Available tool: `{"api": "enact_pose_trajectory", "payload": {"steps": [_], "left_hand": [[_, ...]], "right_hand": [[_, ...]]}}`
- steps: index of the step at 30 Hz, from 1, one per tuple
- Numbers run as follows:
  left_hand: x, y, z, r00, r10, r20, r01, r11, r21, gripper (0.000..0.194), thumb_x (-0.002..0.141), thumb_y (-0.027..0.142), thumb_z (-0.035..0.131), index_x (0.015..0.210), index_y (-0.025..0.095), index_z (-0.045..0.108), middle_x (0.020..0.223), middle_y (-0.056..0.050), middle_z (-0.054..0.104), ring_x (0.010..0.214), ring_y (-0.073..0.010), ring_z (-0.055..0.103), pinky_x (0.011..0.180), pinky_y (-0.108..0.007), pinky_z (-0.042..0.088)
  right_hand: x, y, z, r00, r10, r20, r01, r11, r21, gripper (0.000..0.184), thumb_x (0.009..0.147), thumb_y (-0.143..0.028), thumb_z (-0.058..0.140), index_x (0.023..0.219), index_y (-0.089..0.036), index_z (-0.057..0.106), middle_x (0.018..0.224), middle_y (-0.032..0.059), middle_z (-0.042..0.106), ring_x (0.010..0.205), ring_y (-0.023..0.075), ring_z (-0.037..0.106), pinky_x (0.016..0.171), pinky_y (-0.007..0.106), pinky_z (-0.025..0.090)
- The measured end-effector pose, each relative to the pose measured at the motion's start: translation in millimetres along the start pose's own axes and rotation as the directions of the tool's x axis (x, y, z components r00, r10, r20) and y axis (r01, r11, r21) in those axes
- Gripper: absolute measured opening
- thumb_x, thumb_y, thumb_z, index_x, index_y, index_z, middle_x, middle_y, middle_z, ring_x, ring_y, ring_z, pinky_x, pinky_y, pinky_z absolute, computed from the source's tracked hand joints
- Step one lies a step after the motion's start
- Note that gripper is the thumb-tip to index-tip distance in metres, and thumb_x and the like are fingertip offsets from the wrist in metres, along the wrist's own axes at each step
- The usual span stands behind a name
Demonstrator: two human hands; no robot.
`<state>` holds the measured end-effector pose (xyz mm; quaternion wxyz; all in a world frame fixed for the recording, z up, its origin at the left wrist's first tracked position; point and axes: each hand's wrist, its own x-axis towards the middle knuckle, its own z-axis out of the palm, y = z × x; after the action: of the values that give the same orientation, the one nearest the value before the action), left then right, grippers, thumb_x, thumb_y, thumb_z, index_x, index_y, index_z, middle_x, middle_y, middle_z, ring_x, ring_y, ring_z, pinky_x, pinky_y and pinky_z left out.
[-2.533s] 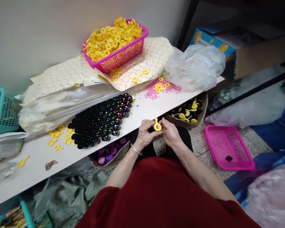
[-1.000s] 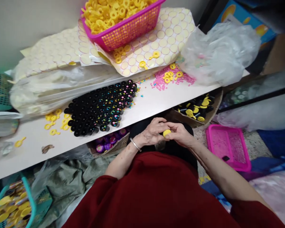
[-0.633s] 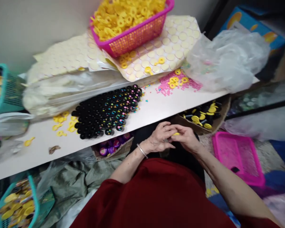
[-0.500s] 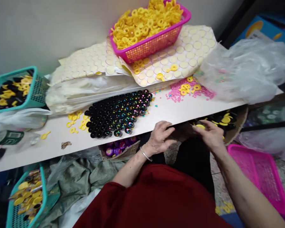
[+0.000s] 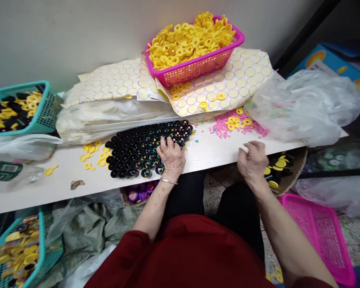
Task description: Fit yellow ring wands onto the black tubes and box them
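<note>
White bench point(image 5: 205, 155): nine to two o'clock before the sitter point(image 5: 195, 252).
Black tubes point(image 5: 132, 149): on it, eleven o'clock, packed upright; a bump could topple several.
Left hand point(image 5: 172, 158): over them, fingers bent, spread; from here I can't tell if gripping.
Right hand point(image 5: 252, 162): one o'clock, fingers curled, contents hidden.
Pink beads point(image 5: 223, 124): loose; a careless sweep could scatter them.

On the worktop point(image 5: 202, 156), tubes point(image 5: 124, 150) stand left of centre, partly beneath the left hand point(image 5: 171, 158), with beads point(image 5: 220, 122) to their right, a basket point(image 5: 195, 67) of rings point(image 5: 190, 42) on sheets point(image 5: 246, 76) behind at upper centre, and a bag point(image 5: 309, 106) at right, while the right hand point(image 5: 253, 163) is just left of a carton point(image 5: 300, 165).
</note>
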<state>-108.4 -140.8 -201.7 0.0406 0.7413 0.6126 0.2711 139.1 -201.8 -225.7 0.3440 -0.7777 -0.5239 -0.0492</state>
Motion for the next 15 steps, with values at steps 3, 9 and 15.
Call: {"api": "enact_pose_trajectory", "payload": {"steps": [3, 9, 15], "left_hand": [[1.0, 1.2, 0.7, 1.0, 0.025, 0.012, -0.026, 0.997, 0.074, 0.028, 0.084, 0.036, 0.053, 0.098, 0.013, 0.064, 0.132, -0.02, 0.05, 0.133, -0.0393, 0.032, 0.101, -0.06, 0.028], [3.0, -3.1, -0.7, 0.995, 0.07, -0.077, -0.065, 0.996, 0.062, 0.022, 0.079, 0.032, 0.058, 0.09, 0.014, 0.063, 0.127, -0.018, 0.053, 0.129, -0.0402, 0.034, 0.101, -0.061, 0.028], [-8.0, 15.2, 10.8, 0.932, 0.305, -0.198, -0.346, 0.912, -0.223, 0.016, 0.08, 0.028, 0.057, 0.088, 0.014, 0.059, 0.113, -0.015, 0.058, 0.116, -0.0286, 0.046, 0.1, -0.046, 0.038]], "right_hand": [[10.9, -35.0, 26.6, 0.99, -0.093, 0.103, 0.084, 0.993, 0.082, 0.02, 0.079, -0.022, 0.046, 0.092, -0.018, 0.062, 0.102, 0.011, 0.058, 0.085, 0.0218, 0.058, 0.071, 0.033, 0.048], [36.0, -34.2, 62.7, 0.991, 0.114, 0.075, -0.118, 0.991, 0.055, 0.022, 0.074, -0.014, 0.044, 0.09, -0.017, 0.059, 0.1, 0.012, 0.055, 0.089, 0.0244, 0.056, 0.077, 0.037, 0.046], [78.7, 2.9, 69.2, 0.976, 0.218, 0.002, -0.218, 0.974, 0.064, 0.017, 0.072, -0.016, 0.049, 0.085, -0.016, 0.06, 0.096, 0.0122, 0.053, 0.083, 0.0238, 0.053, 0.076, 0.039, 0.043]]}}
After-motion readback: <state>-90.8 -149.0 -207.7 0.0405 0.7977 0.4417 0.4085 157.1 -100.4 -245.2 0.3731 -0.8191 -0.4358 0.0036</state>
